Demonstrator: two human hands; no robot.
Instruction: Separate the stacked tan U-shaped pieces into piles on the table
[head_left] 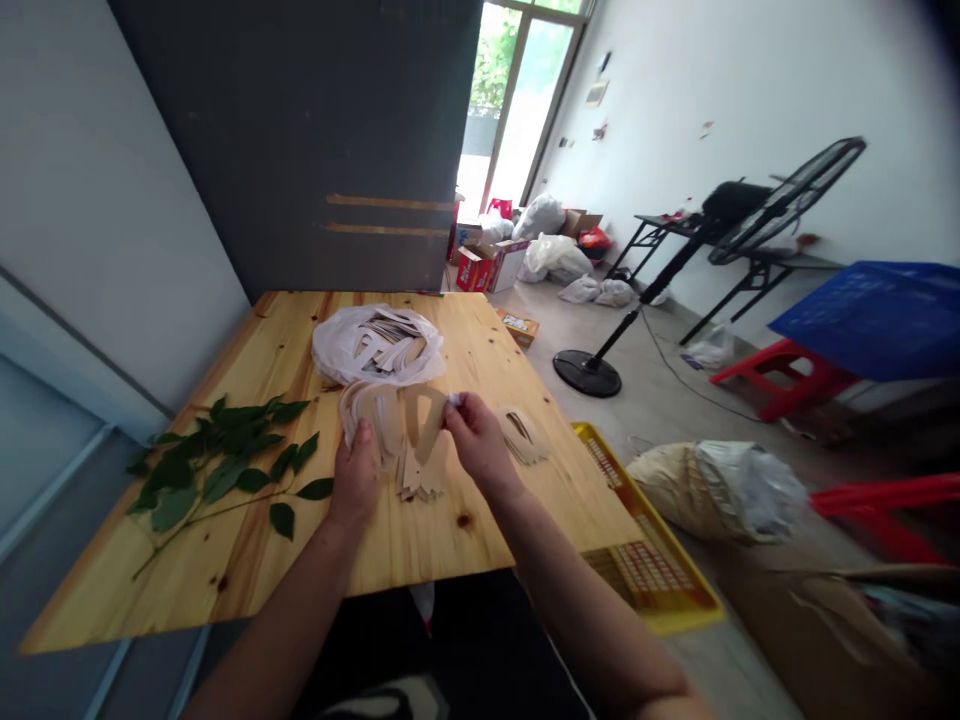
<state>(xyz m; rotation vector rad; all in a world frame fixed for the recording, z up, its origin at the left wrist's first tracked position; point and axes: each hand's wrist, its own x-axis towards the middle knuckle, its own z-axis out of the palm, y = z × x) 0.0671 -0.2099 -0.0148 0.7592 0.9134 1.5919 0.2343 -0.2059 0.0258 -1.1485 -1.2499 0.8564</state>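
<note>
Pine table [480, 530]: bears everything here, with a leafy green branch [214, 465] lying left of the hands.
Cardboard cut-outs [409, 440]: a loose, notched stack between the hands, more heaped on a white plastic bag [337, 345], and a small pile [521, 438] just right.
Left hand [356, 470]: fingers partly curled against the stack; grip unclear.
Right hand [476, 440]: pinched nearly closed on a cut-out's top edge.

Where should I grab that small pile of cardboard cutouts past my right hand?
Pinch the small pile of cardboard cutouts at its lower edge from the near side with the right hand. The pieces lie flat, overlapping on the wooden table, so fingers can probably slip under them there.
</note>
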